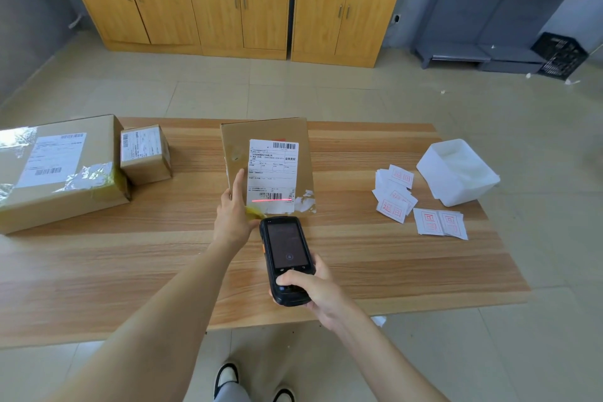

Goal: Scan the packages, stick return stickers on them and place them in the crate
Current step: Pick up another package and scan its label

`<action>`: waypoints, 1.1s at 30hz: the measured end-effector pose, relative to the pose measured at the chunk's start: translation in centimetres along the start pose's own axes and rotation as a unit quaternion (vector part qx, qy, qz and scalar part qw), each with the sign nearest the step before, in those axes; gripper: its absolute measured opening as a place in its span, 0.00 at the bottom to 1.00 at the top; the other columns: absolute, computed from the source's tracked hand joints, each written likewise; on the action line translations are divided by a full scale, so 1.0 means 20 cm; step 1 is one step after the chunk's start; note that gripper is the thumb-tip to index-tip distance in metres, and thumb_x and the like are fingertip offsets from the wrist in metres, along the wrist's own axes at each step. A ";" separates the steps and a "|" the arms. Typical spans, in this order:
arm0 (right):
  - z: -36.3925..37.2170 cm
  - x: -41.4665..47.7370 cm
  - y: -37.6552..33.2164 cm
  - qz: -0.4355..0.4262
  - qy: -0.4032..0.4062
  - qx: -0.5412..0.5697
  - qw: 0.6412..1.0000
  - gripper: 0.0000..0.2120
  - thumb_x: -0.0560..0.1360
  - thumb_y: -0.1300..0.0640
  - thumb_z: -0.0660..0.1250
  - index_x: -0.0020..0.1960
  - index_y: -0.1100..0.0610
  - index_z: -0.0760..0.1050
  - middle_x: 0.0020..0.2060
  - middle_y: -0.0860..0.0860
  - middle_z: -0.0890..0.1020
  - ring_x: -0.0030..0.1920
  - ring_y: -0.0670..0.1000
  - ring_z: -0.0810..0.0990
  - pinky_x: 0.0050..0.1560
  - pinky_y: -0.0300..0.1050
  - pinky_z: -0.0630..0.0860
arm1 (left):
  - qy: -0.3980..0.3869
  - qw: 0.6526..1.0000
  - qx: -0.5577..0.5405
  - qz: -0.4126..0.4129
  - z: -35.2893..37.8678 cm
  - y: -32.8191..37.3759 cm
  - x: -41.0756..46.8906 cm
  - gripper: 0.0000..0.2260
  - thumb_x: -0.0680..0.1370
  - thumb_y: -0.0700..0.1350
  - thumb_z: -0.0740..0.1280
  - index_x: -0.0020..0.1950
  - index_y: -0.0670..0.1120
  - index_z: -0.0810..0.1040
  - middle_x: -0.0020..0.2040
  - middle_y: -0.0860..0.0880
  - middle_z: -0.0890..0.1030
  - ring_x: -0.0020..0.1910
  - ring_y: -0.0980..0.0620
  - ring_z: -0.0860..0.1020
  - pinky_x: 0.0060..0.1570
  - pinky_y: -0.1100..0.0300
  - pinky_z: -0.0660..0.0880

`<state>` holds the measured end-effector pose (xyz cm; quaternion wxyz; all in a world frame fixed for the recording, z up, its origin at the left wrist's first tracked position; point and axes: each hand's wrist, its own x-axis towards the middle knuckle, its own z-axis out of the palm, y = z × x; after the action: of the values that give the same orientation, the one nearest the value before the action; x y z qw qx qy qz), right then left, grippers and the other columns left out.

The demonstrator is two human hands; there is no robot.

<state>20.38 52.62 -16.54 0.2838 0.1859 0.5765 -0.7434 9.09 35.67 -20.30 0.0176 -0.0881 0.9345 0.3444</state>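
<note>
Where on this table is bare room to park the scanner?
Bare wood runs along the near edge of the table, left of the left hand and in front of the large box. A smaller gap lies between the propped package and the stickers. Crowded: right end, stickers beside the white tub.

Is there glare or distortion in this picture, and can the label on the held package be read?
Head view: glare whitens the tape on the large box; the wide lens curves the table edges and tilts the cabinets; the label on the package shows barcodes and the red scan line, yet its small print is unreadable.
</note>
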 end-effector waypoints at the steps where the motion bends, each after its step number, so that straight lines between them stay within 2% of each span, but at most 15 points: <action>1: 0.00 0.00 0.00 -0.004 -0.001 -0.006 1.000 0.34 0.58 0.65 0.75 0.62 0.54 0.70 0.54 0.57 0.81 0.52 0.57 0.81 0.53 0.50 0.79 | 0.000 1.000 -0.001 0.001 0.00 0.00 0.00 0.51 0.69 0.42 0.76 0.76 0.61 0.41 0.69 0.38 0.66 0.63 0.37 0.70 0.59 0.40 0.72; 3: -0.01 0.00 0.00 -0.008 -0.005 -0.013 1.000 0.35 0.57 0.63 0.75 0.62 0.54 0.70 0.52 0.55 0.82 0.49 0.53 0.82 0.49 0.46 0.79 | 0.000 1.000 -0.003 0.000 0.00 0.00 0.01 0.51 0.68 0.42 0.77 0.76 0.61 0.41 0.68 0.38 0.66 0.63 0.37 0.71 0.59 0.40 0.72; 8: -0.01 0.01 0.00 -0.013 -0.010 -0.003 1.000 0.34 0.56 0.64 0.75 0.61 0.54 0.70 0.53 0.57 0.81 0.53 0.57 0.81 0.55 0.51 0.79 | -0.007 1.000 0.003 -0.009 -0.01 0.01 0.03 0.52 0.69 0.42 0.76 0.75 0.61 0.41 0.67 0.38 0.67 0.61 0.37 0.72 0.58 0.39 0.73; 12: -0.01 0.01 -0.01 -0.016 -0.015 -0.010 1.000 0.33 0.57 0.64 0.75 0.61 0.54 0.70 0.52 0.57 0.82 0.52 0.56 0.81 0.53 0.50 0.79 | -0.010 1.000 0.006 -0.010 -0.01 0.01 0.04 0.51 0.69 0.43 0.76 0.75 0.61 0.41 0.67 0.37 0.66 0.62 0.36 0.72 0.59 0.39 0.72; 16: -0.02 0.01 -0.02 -0.008 -0.031 0.008 0.999 0.28 0.65 0.67 0.74 0.62 0.57 0.69 0.57 0.62 0.79 0.56 0.64 0.79 0.57 0.59 0.78 | -0.013 1.000 0.006 -0.016 -0.01 0.02 0.05 0.51 0.69 0.43 0.76 0.76 0.60 0.41 0.68 0.38 0.66 0.64 0.37 0.71 0.61 0.39 0.71; 18: -0.03 0.00 -0.03 -0.004 -0.030 0.004 1.000 0.28 0.65 0.68 0.73 0.62 0.58 0.69 0.57 0.63 0.79 0.56 0.65 0.79 0.57 0.60 0.77 | -0.014 1.000 0.010 -0.017 -0.01 0.02 0.05 0.51 0.69 0.43 0.76 0.76 0.60 0.41 0.68 0.37 0.66 0.64 0.37 0.71 0.61 0.39 0.71; 21: -0.03 0.00 -0.04 -0.008 -0.027 -0.002 1.000 0.30 0.63 0.66 0.74 0.62 0.57 0.69 0.56 0.61 0.80 0.53 0.61 0.81 0.53 0.55 0.79 | -0.014 1.000 0.012 -0.017 -0.01 0.01 0.06 0.51 0.69 0.43 0.76 0.76 0.60 0.41 0.68 0.37 0.66 0.63 0.37 0.71 0.60 0.39 0.71; 25: -0.03 0.01 -0.04 -0.008 -0.026 -0.010 1.000 0.27 0.66 0.68 0.73 0.62 0.56 0.69 0.55 0.59 0.80 0.52 0.58 0.81 0.52 0.51 0.80 | -0.016 1.000 0.012 -0.017 -0.01 0.01 0.06 0.52 0.69 0.43 0.76 0.76 0.60 0.40 0.68 0.37 0.66 0.63 0.37 0.71 0.60 0.39 0.71; 28: -0.03 0.01 -0.04 -0.006 -0.026 -0.018 0.999 0.26 0.66 0.68 0.73 0.61 0.55 0.70 0.51 0.55 0.82 0.49 0.53 0.82 0.45 0.44 0.80 | -0.016 1.000 0.011 -0.016 -0.01 0.01 0.06 0.52 0.69 0.43 0.76 0.75 0.61 0.40 0.68 0.37 0.66 0.63 0.36 0.71 0.60 0.39 0.71; 30: -0.03 0.00 -0.03 -0.004 -0.026 -0.017 1.000 0.26 0.66 0.69 0.72 0.61 0.55 0.70 0.51 0.55 0.82 0.49 0.53 0.82 0.47 0.46 0.80 | -0.015 1.000 0.010 -0.014 -0.01 0.01 0.06 0.52 0.69 0.42 0.76 0.76 0.61 0.40 0.66 0.37 0.67 0.61 0.36 0.72 0.59 0.40 0.72; 33: -0.02 0.00 -0.03 -0.003 -0.029 -0.001 1.000 0.27 0.66 0.70 0.72 0.62 0.57 0.69 0.55 0.60 0.80 0.54 0.61 0.80 0.56 0.55 0.78 | -0.014 1.000 0.010 -0.011 -0.02 0.01 0.06 0.52 0.69 0.42 0.76 0.76 0.60 0.40 0.65 0.37 0.68 0.59 0.37 0.73 0.57 0.40 0.73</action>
<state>20.00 53.12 -16.32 0.2980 0.1621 0.5695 -0.7487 7.84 35.44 -20.04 0.0351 -0.0937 0.9365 0.3362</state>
